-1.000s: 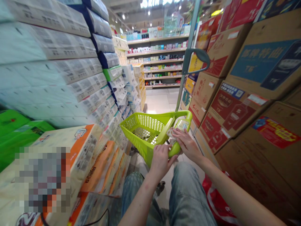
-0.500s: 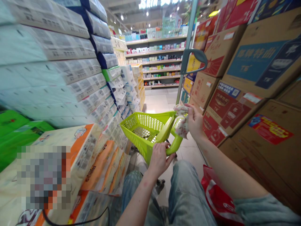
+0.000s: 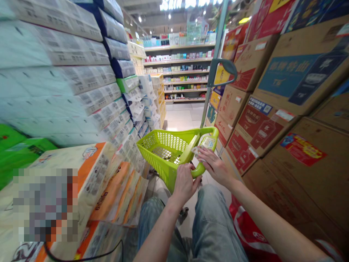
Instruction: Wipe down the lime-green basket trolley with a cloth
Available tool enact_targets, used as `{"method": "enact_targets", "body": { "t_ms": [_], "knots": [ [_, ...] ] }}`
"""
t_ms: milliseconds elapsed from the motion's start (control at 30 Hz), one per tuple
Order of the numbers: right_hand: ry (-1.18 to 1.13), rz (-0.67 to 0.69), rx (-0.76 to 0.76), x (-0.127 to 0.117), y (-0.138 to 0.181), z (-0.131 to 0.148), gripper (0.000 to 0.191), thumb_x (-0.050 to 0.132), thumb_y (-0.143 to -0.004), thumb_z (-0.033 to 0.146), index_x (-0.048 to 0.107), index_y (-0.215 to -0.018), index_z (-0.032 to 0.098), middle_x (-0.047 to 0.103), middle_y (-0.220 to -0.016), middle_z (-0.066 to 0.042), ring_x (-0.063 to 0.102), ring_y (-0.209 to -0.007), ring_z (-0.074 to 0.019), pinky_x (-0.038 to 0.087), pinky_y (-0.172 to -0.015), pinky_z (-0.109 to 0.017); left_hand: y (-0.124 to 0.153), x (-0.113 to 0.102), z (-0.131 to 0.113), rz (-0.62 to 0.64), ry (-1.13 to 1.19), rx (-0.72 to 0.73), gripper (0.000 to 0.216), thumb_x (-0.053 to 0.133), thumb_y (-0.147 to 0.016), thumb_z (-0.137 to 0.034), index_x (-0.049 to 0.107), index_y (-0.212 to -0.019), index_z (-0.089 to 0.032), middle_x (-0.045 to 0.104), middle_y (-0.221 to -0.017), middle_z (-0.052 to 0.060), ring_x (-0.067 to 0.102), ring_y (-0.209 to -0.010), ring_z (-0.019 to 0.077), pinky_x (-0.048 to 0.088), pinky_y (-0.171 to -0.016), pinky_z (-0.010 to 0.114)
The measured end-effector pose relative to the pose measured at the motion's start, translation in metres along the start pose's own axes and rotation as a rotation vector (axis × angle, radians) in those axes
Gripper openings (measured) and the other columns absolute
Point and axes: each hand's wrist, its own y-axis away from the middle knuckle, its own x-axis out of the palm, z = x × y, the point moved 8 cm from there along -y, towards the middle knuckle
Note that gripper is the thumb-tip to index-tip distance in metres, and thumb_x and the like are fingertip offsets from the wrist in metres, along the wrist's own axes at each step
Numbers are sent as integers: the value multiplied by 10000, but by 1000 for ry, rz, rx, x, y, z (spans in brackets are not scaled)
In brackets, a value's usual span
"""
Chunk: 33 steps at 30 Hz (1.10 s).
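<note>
A lime-green plastic shopping cart with a perforated basket stands in front of my knees. My left hand is closed on the near side of its looped handle. A pale patterned cloth lies under the fingertips of my right hand, pressed on the handle loop beside the basket's end wall. Much of the cloth is hidden beneath those fingers. The far curve of the handle is bare and shows its full outline.
Packs of tissue are piled high on the left. Cardboard cartons form a stack on the right. A grey pole with a loop handle rises behind the cart. Stocked shelves stand at the back; a red bag sits by my right leg.
My right hand has moved with the cloth from the far part of the handle toward me and left, to near the basket. My left hand keeps its hold.
</note>
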Motion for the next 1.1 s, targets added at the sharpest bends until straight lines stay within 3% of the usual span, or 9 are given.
{"method": "enact_targets", "body": {
  "t_ms": [100,200,267,333,433,700,800,933,1100],
  "knots": [
    [-18,-17,-51,2,-1,18,303,384,-941,227,568,-1182,218,598,-1227,-66,473,-1242,-186,349,-1091,-453,1,-5,5,-38,115,11,419,609,-810,-315,384,-1133,-171,526,-1082,109,522,-1046,230,441,-892,402],
    [7,26,-129,4,-6,23,261,400,-937,224,604,-1099,223,654,-1101,-44,559,-1113,-168,351,-1087,-451,0,-15,23,11,157,13,707,684,-739,-425,293,-1272,-172,477,-1239,150,453,-1205,263,364,-1017,469],
    [44,39,-172,1,-10,20,239,405,-933,217,624,-1032,211,679,-1027,-34,594,-1033,-162,328,-1098,-464,1,-18,40,113,48,-4,805,717,-686,-480,294,-1305,-187,462,-1299,157,386,-1283,306,193,-1095,575],
    [92,27,-163,-2,-15,13,240,399,-934,212,636,-963,197,692,-957,-34,612,-969,-162,317,-1098,-476,3,-14,58,245,-34,-39,700,689,-724,-462,349,-1284,-215,487,-1303,129,391,-1290,297,122,-1106,602],
    [150,6,-81,1,-17,13,276,374,-941,212,644,-891,192,689,-900,-43,612,-932,-168,349,-1066,-462,6,-5,73,331,-86,-78,522,620,-802,-400,406,-1241,-214,509,-1292,108,414,-1277,252,164,-1115,557],
    [318,-186,157,10,8,48,235,403,-937,225,629,-943,164,662,-936,-81,560,-934,-195,378,-980,-391,-8,13,54,243,-116,-79,460,609,-809,-384,444,-1194,-196,586,-1167,93,502,-1154,244,233,-1084,514],
    [362,-123,99,7,5,42,249,405,-942,245,635,-905,159,658,-869,-75,553,-880,-190,393,-894,-345,-10,15,58,247,-105,-40,514,630,-787,-401,437,-1214,-191,575,-1194,101,504,-1150,249,289,-1055,486],
    [404,-30,59,0,-7,18,333,367,-956,256,608,-748,157,624,-723,-53,537,-759,-172,379,-771,-296,-10,14,84,275,-140,-35,566,676,-756,-375,444,-1240,-196,529,-1269,107,445,-1229,263,337,-1043,445],
    [499,6,102,1,-14,1,348,355,-956,243,584,-707,161,610,-690,-44,526,-725,-161,347,-766,-282,-17,22,101,317,-194,-26,502,668,-775,-301,480,-1233,-215,577,-1175,77,498,-1138,239,374,-1018,431]
  ]
}}
